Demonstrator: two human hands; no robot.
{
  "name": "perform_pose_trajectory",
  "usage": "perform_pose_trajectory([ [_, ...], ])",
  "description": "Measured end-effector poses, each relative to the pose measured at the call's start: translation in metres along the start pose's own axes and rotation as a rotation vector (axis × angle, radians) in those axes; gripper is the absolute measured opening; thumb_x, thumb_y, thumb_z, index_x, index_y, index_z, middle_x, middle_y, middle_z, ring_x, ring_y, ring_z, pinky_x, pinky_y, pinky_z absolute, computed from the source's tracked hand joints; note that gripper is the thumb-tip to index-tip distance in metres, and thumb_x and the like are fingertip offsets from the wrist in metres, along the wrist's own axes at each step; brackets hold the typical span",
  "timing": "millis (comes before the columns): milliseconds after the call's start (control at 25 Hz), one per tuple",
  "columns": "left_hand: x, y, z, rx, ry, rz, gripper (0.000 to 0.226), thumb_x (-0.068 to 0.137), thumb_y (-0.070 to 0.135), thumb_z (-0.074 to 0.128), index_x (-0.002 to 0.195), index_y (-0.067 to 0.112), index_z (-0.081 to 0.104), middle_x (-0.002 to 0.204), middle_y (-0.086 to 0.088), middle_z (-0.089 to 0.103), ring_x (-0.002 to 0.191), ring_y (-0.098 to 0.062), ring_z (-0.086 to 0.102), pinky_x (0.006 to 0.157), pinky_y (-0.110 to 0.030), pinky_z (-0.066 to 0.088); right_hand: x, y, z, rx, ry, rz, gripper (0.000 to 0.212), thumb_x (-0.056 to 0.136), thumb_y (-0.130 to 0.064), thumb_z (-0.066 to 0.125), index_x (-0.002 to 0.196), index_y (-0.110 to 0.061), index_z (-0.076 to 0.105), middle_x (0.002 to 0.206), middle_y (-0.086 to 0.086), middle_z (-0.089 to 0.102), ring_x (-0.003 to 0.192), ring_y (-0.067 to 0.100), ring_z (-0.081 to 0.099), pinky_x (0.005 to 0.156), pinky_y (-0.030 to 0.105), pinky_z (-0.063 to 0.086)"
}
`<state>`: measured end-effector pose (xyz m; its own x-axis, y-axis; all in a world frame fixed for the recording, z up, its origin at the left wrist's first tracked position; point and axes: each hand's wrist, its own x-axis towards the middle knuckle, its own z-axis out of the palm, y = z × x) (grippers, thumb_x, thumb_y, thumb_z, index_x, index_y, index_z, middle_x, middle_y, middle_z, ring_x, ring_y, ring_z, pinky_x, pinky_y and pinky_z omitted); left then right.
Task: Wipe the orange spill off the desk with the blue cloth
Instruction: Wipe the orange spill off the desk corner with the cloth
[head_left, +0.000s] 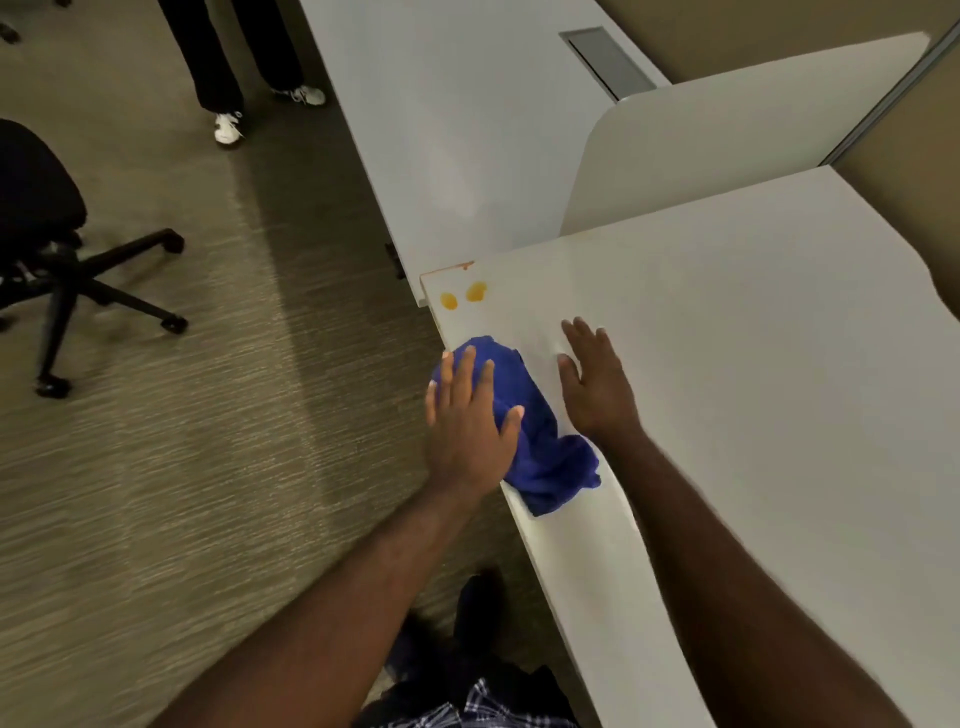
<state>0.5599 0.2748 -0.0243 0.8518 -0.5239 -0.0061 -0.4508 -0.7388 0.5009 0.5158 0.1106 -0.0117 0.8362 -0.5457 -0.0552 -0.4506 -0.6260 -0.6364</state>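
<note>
Both hands are spread flat near the left edge of the white desk (753, 364). One, the left hand (467, 421), lies palm down on the blue cloth (535, 441) with its fingers extended and splayed, pressing on the fabric rather than gripping it; part of the hand overhangs the desk edge. Just beside the cloth, the right hand (597, 384) rests open on bare desk surface, fingers straight, holding nothing. Crumpled, the blue cloth sits between the two hands along the desk edge, trailing toward the person. Two small drops of the orange spill (462, 297) lie near the far left corner of the desk, beyond the cloth and apart from it. On the carpet to the left stands a black office chair (57, 244), and another person's legs (234, 57) show at the top.
</note>
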Motion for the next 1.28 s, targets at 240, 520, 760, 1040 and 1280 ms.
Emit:
perform_pose_trajectory([
  [240, 0.001, 0.029, 0.026, -0.065, -0.133, -0.284, 0.092, 0.096, 0.054, 0.048, 0.157, 0.011, -0.005, 0.166, -0.01, -0.015, 0.153, -0.029, -0.01, 0.125, -0.044, 0.016, 0.017, 0.043, -0.027, -0.229, -0.023, -0.023, 0.052, 0.095, -0.027, 0.052, 0.145, -0.016, 0.04, 0.154, 0.006, 0.036, 0.145, 0.031, 0.023, 0.117, 0.043, 0.02],
  [520, 0.021, 0.028, 0.023, -0.205, -0.018, -0.421, 0.074, 0.103, 0.034, 0.045, 0.157, 0.01, 0.0, 0.167, -0.009, -0.005, 0.153, -0.026, 0.009, 0.12, -0.031, 0.014, 0.026, 0.057, -0.023, -0.446, -0.116, -0.075, 0.046, 0.093, -0.033, 0.05, 0.137, -0.018, 0.05, 0.147, 0.001, 0.047, 0.135, 0.02, 0.043, 0.115, 0.047, 0.019],
  [760, 0.008, 0.016, 0.027, -0.049, -0.017, -0.358, 0.073, 0.104, 0.046, 0.035, 0.157, 0.011, 0.0, 0.167, -0.008, -0.002, 0.154, -0.023, 0.0, 0.126, -0.036, -0.002, 0.032, 0.051, -0.02, -0.469, -0.093, -0.058, 0.045, 0.092, -0.038, 0.055, 0.131, -0.016, 0.056, 0.142, 0.005, 0.053, 0.13, 0.021, 0.049, 0.116, 0.049, 0.018],
  [1040, 0.023, 0.007, 0.021, -0.404, 0.048, -0.351, 0.074, 0.103, 0.035, 0.046, 0.156, 0.011, 0.001, 0.167, -0.006, -0.002, 0.154, -0.019, 0.003, 0.112, -0.008, -0.017, 0.038, 0.051, -0.01, -0.449, 0.042, -0.074, 0.029, 0.09, -0.028, 0.061, 0.114, -0.015, 0.068, 0.124, 0.007, 0.067, 0.119, 0.024, 0.059, 0.111, 0.055, 0.026],
  [1280, 0.025, -0.006, 0.018, -0.427, -0.023, -0.313, 0.077, 0.101, 0.035, 0.05, 0.157, 0.009, 0.003, 0.167, -0.006, 0.001, 0.154, -0.019, 0.002, 0.126, -0.034, 0.0, 0.033, 0.053, 0.002, -0.411, 0.162, -0.039, 0.028, 0.091, -0.033, 0.06, 0.111, -0.016, 0.07, 0.12, 0.006, 0.069, 0.113, 0.022, 0.063, 0.113, 0.052, 0.026],
])
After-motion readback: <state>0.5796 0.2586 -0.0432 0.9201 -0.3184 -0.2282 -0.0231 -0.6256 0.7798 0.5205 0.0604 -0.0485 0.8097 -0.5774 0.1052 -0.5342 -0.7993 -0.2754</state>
